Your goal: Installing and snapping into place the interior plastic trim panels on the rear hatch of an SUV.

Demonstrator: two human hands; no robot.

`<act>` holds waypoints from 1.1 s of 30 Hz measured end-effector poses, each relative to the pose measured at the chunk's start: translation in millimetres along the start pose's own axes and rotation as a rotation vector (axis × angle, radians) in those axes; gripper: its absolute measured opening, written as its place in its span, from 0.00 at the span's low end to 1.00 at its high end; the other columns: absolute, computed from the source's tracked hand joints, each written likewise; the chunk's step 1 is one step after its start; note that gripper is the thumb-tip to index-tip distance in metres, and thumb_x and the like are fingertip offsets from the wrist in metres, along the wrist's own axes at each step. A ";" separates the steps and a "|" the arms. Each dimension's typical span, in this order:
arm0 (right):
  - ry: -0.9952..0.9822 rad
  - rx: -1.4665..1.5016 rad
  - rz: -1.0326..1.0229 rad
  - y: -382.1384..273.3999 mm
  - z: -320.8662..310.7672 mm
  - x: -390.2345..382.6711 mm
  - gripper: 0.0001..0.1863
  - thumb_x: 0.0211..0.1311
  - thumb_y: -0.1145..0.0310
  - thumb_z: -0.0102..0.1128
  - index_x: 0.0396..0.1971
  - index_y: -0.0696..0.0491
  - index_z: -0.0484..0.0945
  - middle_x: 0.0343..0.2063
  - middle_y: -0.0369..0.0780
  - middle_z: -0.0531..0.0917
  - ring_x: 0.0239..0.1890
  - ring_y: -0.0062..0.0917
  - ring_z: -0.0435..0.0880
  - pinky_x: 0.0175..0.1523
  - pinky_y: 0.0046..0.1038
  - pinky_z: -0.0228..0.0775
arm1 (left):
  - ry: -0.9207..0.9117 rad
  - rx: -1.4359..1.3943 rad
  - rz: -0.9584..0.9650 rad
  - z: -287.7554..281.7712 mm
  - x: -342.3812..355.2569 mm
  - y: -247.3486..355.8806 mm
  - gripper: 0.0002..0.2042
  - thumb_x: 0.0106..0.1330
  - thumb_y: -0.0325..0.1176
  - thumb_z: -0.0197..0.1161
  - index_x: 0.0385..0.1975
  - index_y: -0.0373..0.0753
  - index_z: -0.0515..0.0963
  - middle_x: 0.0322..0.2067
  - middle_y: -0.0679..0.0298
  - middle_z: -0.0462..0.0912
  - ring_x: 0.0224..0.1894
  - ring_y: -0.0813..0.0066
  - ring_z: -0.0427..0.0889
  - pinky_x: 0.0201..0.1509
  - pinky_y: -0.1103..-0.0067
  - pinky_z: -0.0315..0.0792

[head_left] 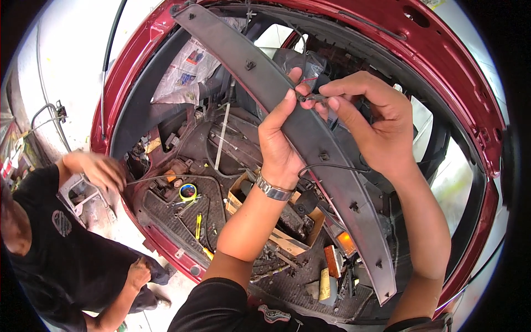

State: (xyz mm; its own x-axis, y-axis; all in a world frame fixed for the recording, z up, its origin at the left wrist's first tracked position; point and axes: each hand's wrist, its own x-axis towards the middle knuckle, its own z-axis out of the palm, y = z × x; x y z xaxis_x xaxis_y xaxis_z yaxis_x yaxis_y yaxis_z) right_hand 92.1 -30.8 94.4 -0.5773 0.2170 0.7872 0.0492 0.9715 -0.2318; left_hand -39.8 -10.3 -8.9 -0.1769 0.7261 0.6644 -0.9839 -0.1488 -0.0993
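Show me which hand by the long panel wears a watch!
The left hand, gripping the panel: a silver watch circles its wrist; the right hand has none.

Left of the dark-red metal car body (pixel 146 36), I see pale, brightly lit floor (pixel 178 288), and bright glass windows (pixel 454 185) in the body's right side.

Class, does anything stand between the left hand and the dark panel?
Nothing visible does: the left hand directly grips the panel. A black cable crosses it lower down, not between them.
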 end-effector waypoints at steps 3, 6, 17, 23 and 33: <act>-0.018 -0.103 -0.019 1.2 0.3 0.6 0.09 0.63 0.82 0.68 0.41 0.57 0.88 0.37 0.37 0.91 0.36 0.16 0.83 0.41 0.21 0.73 | -0.027 -0.039 -0.007 -3.5 0.5 0.3 0.24 0.74 0.28 0.61 0.68 0.37 0.66 0.45 0.64 0.77 0.44 0.74 0.79 0.58 0.69 0.79; 0.004 -0.136 -0.056 5.9 -0.7 0.3 0.09 0.61 0.82 0.69 0.40 0.56 0.88 0.36 0.37 0.90 0.34 0.18 0.82 0.42 0.22 0.73 | -0.049 -0.057 -0.022 -5.1 0.8 0.1 0.24 0.74 0.29 0.61 0.68 0.37 0.65 0.44 0.64 0.77 0.44 0.74 0.80 0.57 0.68 0.79; -0.122 -0.457 -0.400 -15.5 -8.4 9.5 0.14 0.52 0.87 0.68 0.39 0.57 0.88 0.35 0.40 0.89 0.34 0.27 0.84 0.41 0.27 0.74 | -0.120 0.006 -0.045 -6.2 2.1 2.1 0.25 0.76 0.33 0.61 0.69 0.39 0.64 0.43 0.66 0.77 0.42 0.75 0.79 0.55 0.67 0.79; -0.145 -0.518 -0.488 -19.8 -10.7 10.5 0.17 0.48 0.87 0.68 0.39 0.56 0.88 0.34 0.39 0.89 0.33 0.28 0.84 0.40 0.28 0.73 | -0.075 0.008 -0.055 3.4 -0.9 1.4 0.24 0.76 0.34 0.62 0.68 0.39 0.65 0.43 0.68 0.76 0.42 0.77 0.78 0.52 0.70 0.77; -0.144 -0.540 -0.512 -21.0 -13.9 11.7 0.17 0.47 0.87 0.68 0.39 0.57 0.88 0.34 0.39 0.89 0.34 0.28 0.84 0.39 0.27 0.73 | -0.137 0.006 -0.066 -4.0 2.0 2.3 0.24 0.76 0.33 0.61 0.69 0.38 0.65 0.44 0.68 0.77 0.47 0.74 0.78 0.60 0.69 0.74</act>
State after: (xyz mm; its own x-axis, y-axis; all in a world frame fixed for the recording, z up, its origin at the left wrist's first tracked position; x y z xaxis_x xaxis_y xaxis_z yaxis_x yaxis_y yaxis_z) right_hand 95.7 -47.3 116.4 -0.7341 -0.2524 0.6304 0.1171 0.8674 0.4837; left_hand -42.5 -6.5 -10.8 -0.1060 0.6361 0.7643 -0.9930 -0.1081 -0.0478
